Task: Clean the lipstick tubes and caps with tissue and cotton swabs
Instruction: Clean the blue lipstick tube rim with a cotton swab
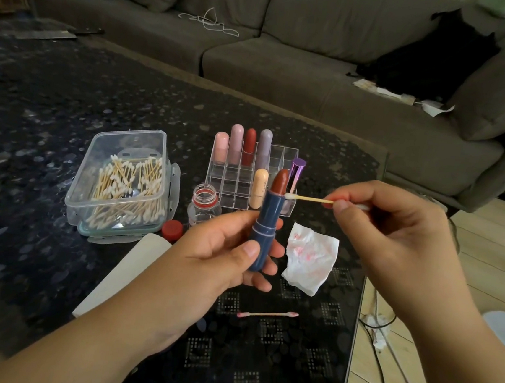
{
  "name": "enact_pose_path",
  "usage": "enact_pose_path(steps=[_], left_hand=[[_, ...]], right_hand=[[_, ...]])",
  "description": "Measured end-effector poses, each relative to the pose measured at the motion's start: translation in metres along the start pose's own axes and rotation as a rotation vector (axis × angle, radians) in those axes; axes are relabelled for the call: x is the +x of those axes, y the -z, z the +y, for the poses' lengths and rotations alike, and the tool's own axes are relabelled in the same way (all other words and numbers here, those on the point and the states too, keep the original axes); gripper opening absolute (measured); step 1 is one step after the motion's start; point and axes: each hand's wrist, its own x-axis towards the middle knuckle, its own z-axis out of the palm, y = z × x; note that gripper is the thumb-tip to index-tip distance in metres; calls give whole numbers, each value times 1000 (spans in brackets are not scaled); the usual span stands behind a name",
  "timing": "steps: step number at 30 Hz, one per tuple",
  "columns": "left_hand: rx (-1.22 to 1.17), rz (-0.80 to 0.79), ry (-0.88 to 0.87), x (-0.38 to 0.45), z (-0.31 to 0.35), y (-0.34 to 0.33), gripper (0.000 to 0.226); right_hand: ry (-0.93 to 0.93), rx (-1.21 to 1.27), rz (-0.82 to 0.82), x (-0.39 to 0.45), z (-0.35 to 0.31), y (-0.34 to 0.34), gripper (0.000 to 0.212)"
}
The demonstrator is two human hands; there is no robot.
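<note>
**Swab tip at the tube's rim, shaft across the tube's axis**

Nearest the camera, on the dark patterned table (pixel 259 362), a used cotton swab (pixel 267 314) lies flat with both ends stained pink, roughly crosswise to the view. Just beyond it, to the right, a crumpled tissue (pixel 311 260) smeared with red sits near the table's edge.

Above these, the left hand (pixel 224 250) is wrapped around a blue lipstick tube (pixel 264 232), thumb pressed on its lower half and fingers behind it. The tube stands almost upright, leaning slightly right at the top, with the brown-red bullet (pixel 279 181) wound out of it. The right hand (pixel 395 233), a little way off to the right at about the height of the bullet, pinches a fresh cotton swab (pixel 312 199) between thumb and fingertips. The swab's shaft runs nearly level, at a right angle to the tube, and its white tip meets the tube at the rim where the bullet emerges. So the work seems to be wiping that collar: the swab likely has to travel around the rim while the left hand turns the tube, keeping clear of the soft bullet.

Farther back stand an open small bottle (pixel 203 205) with its red cap (pixel 172 230) beside it, a clear box of swabs (pixel 123 179), and a clear organiser (pixel 282 157) holding other lipsticks. A grey sofa (pixel 287 71) lies beyond the table.
</note>
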Motion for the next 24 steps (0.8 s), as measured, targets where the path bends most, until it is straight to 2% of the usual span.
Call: enact_pose_path(steps=[16, 21, 24], left_hand=[[-159, -54, 14, 0, 4, -1, 33], [-142, -28, 14, -1, 4, -1, 34], [-124, -3, 7, -1, 6, -1, 33]], right_hand=[[-13, 38, -21, -1, 1, 1, 19], [45, -32, -129, -2, 1, -3, 13], [47, -1, -86, -3, -1, -3, 12]])
